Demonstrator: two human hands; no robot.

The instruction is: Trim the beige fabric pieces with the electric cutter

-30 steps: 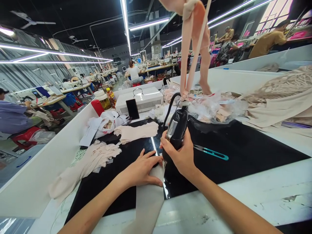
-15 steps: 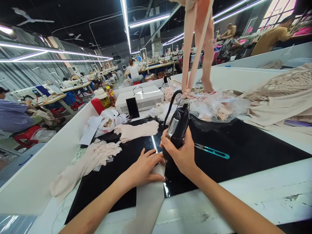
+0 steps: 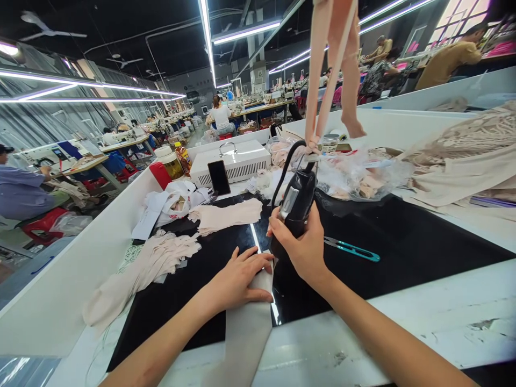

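Observation:
My left hand [image 3: 237,279] lies flat on the top end of a grey-beige fabric strip [image 3: 246,333] that runs over the near edge of the black work surface [image 3: 403,252]. My right hand [image 3: 304,247] grips a black handheld tool [image 3: 294,207], held upright just right of the strip's end. The tool hangs by a beige elastic band [image 3: 322,75] from above, with a black cord looping at its top. Teal thread snips [image 3: 351,250] lie on the black surface to the right of the tool.
Beige fabric pieces [image 3: 226,215] and a longer pile [image 3: 137,274] lie to the left. A white machine box [image 3: 234,161], a dark phone [image 3: 220,178], a jar [image 3: 171,164], plastic bags of pieces [image 3: 355,177] and lace cloth [image 3: 463,156] sit behind. Other people sit at far tables.
My right hand has lifted the black tool slightly up and away from the strip's end. My left hand has stayed on the strip.

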